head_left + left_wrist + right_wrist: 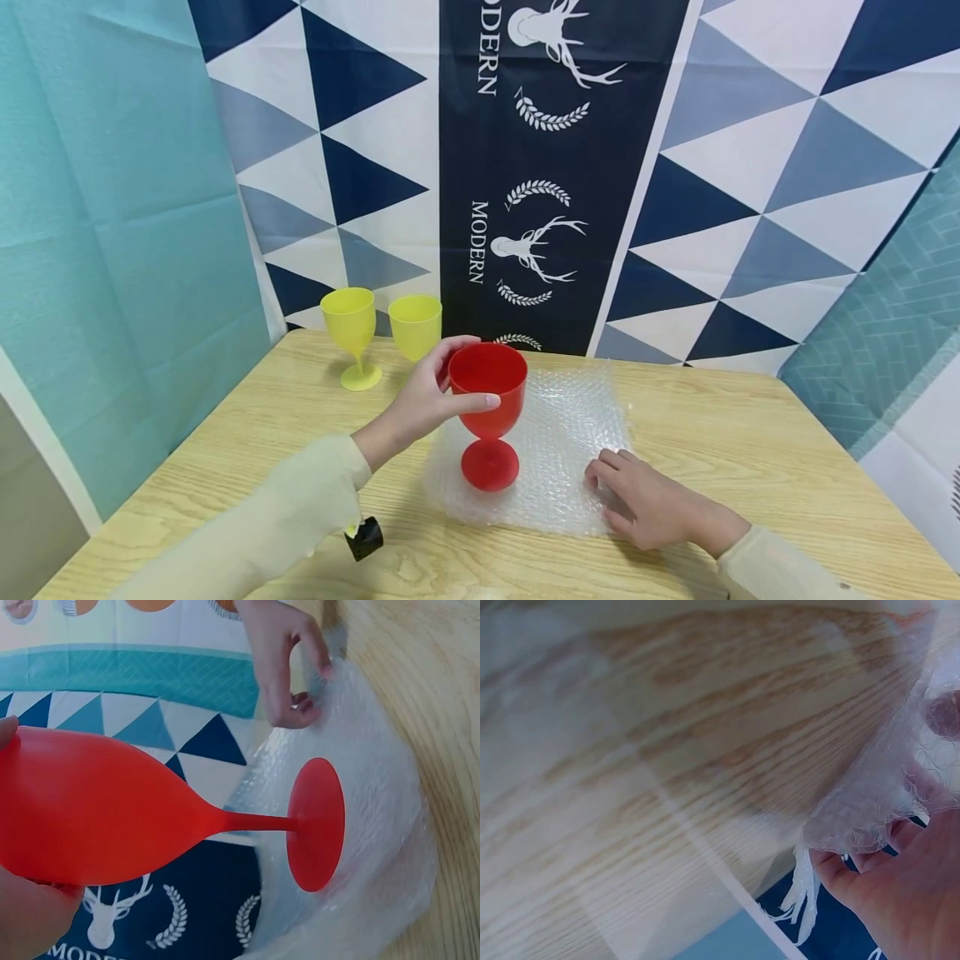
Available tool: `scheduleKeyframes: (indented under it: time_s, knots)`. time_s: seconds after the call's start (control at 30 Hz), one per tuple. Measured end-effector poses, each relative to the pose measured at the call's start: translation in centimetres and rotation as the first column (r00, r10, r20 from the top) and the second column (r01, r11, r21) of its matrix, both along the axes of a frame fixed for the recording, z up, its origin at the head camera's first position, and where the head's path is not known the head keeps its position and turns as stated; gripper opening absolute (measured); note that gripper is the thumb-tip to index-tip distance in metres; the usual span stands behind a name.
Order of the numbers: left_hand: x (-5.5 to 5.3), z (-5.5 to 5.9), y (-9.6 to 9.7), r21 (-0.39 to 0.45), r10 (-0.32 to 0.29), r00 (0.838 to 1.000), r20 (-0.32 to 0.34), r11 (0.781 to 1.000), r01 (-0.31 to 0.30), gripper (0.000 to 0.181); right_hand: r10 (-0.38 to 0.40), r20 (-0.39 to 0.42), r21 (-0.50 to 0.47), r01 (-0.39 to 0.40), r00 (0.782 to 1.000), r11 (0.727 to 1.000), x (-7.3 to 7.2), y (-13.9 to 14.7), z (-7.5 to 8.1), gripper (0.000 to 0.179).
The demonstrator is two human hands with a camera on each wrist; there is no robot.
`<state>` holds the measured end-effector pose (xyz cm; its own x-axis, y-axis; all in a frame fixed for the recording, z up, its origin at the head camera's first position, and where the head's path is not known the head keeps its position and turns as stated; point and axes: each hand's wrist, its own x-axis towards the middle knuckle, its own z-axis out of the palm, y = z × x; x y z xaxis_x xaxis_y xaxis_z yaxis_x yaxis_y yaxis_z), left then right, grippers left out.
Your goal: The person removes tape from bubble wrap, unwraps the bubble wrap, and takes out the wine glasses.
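Observation:
My left hand [429,393] grips the bowl of a red plastic goblet [491,408], thumb across its near side. The goblet is upright, its foot over a sheet of bubble wrap [570,450]; whether foot and sheet touch, I cannot tell. In the left wrist view the goblet [112,806] shows its thin stem and round foot. At the sheet's right edge, my right hand [652,504] has curled fingers. The right wrist view shows the wrap [855,817] caught between the fingers and thumb of that hand [900,885].
Two yellow goblets [350,325] [415,321] stand at the back left of the wooden table [712,417]. A small black object [365,539] is by my left sleeve. Behind the table hangs a patterned cloth [525,167], with a teal curtain [135,208] on the left.

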<state>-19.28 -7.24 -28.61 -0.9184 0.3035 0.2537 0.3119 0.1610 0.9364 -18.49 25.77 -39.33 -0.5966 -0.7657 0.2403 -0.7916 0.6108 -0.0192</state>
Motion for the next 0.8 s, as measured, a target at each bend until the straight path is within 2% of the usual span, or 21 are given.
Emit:
scheduleKeyframes:
  time_s: [0.23,0.47,0.67,0.8]
  knots:
    - [0.2,0.7,-1.8,-0.005,0.042,0.999,-0.027,0.999,-0.042,0.072,-0.006,0.006,-0.008,0.006,1.000,1.000,0.0,0.0,0.0,0.032]
    - [0.4,1.2,-3.2,0.017,0.056,0.998,-0.042,0.998,-0.056,0.074,-0.010,0.024,-0.003,0.010,1.000,1.000,0.0,0.0,0.0,0.031]
    - [0.7,1.8,-4.3,0.067,0.073,0.995,-0.071,0.995,-0.068,0.073,-0.001,0.020,-0.004,0.001,1.000,1.000,0.0,0.0,0.1,0.031]
    - [0.9,2.4,-5.0,0.079,0.109,0.991,-0.080,0.992,-0.103,0.073,0.011,0.016,-0.006,-0.011,1.000,1.000,0.1,-0.1,0.1,0.031]
